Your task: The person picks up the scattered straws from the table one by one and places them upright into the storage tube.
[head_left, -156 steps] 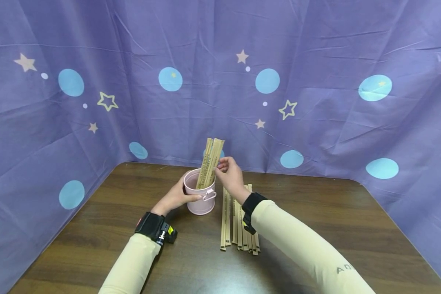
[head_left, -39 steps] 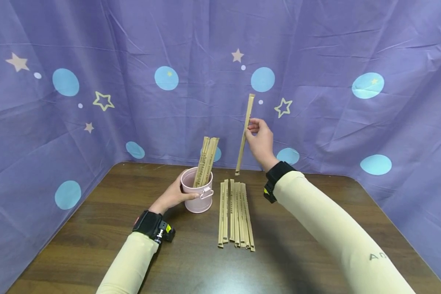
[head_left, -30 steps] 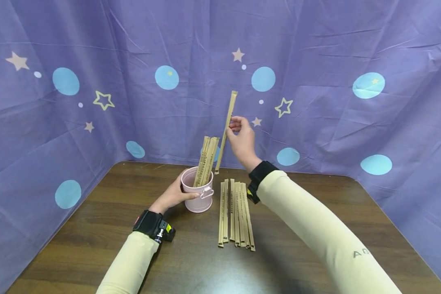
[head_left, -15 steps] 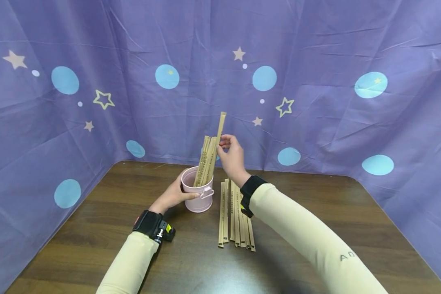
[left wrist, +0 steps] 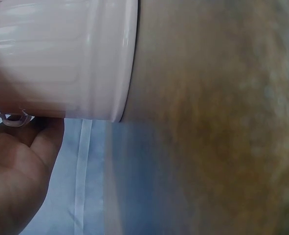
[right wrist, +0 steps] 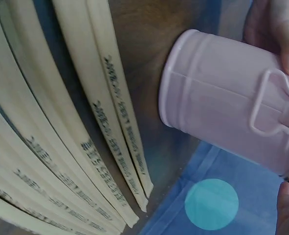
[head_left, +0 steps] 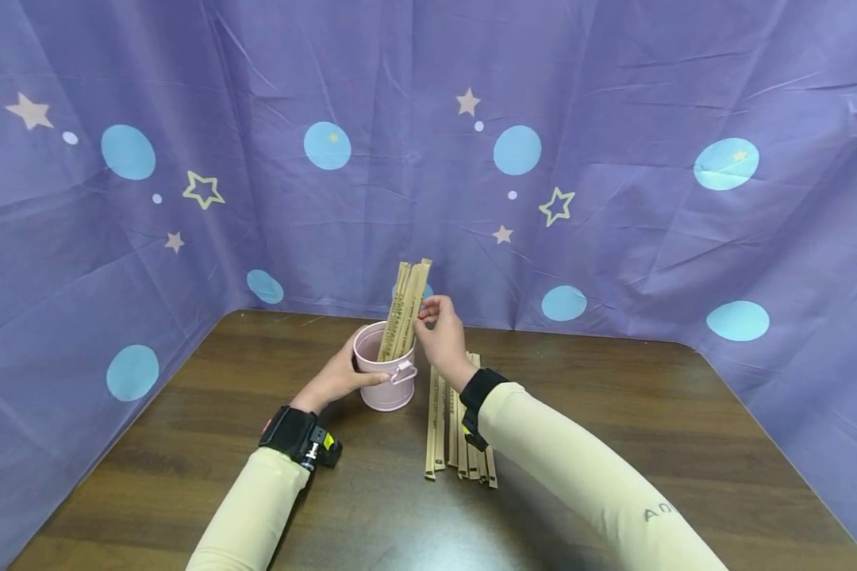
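1. Purple cloth backdrop w/ blue dots & stars hangs behind & on both sides of the dark wood table.
2. Left hand grips the pink bucket from its left side, fingers curled round the wall, thumb across the front. Black wrist strap sits on that arm. In the left wrist view the bucket fills the top left, palm just below it.
3. Bucket stands upright on the table, near the back, approx. mid-table. Small handle loop faces the front right.
4. Wrapped chopsticks stand in the bucket, leaning slightly right, tops well above the rim.
5. Right hand is just right of the bucket; thumb & fingertips pinch the rightmost of the standing chopsticks, which is down in the bucket w/ the rest.
6. Loose wrapped chopsticks lie flat in a row just right of the bucket, running front to back, partly under the right forearm. Right wrist view shows them side by side w/ dark print on the wrappers, the bucket beside their far ends.
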`<state>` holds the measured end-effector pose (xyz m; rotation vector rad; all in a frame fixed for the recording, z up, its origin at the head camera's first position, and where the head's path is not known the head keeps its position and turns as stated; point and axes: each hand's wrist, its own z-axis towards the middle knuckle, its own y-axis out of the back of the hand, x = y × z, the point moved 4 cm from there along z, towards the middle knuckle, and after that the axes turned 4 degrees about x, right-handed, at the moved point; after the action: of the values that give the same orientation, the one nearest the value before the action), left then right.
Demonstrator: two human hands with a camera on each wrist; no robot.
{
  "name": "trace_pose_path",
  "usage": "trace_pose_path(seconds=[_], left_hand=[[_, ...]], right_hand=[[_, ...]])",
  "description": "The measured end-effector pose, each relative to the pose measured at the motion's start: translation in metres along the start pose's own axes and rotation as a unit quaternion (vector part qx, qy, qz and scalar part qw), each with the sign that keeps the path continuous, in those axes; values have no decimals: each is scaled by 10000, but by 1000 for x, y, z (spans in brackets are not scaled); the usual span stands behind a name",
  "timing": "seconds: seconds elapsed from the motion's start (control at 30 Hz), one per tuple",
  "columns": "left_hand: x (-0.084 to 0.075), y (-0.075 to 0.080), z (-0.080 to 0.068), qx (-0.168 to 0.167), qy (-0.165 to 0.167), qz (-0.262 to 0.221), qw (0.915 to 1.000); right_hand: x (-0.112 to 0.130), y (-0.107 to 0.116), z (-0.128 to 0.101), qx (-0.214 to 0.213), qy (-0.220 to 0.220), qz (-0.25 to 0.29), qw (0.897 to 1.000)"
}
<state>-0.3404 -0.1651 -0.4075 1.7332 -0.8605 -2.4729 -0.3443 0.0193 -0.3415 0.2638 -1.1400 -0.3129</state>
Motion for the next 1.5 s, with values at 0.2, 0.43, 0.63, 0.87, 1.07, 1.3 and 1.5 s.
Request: trace_pose_path(seconds=[0.2, 0.43, 0.63, 0.87, 1.07, 1.3, 1.5], left_hand=[[-2, -1, 1, 43, -104, -28, 9999], [-2, -1, 1, 70, -212, -106, 9997], [-2, -1, 0, 64, -169, -112, 9998], [-1, 0, 0, 11, -114, -45, 9999], [1, -1, 1, 10, -93, -51, 9999], [2, -1, 1, 43, -129, -79, 9999], [1, -1, 1, 53, -102, -41, 9999]], right_hand=[[-6, -1, -5, 56, -108, -64, 9999], [-16, 11, -5, 131, -344, -177, 9992], [-26, 40, 0, 291, -417, -484, 9975], [-59, 72, -5, 1072, -949, -1401, 9797], [-90, 78, -23, 1818, -1888, -1415, 9546], [-107, 74, -40, 1922, -2576, -1120, 9403], [-109, 73, -41, 1865, -2730, -1156, 9367]])
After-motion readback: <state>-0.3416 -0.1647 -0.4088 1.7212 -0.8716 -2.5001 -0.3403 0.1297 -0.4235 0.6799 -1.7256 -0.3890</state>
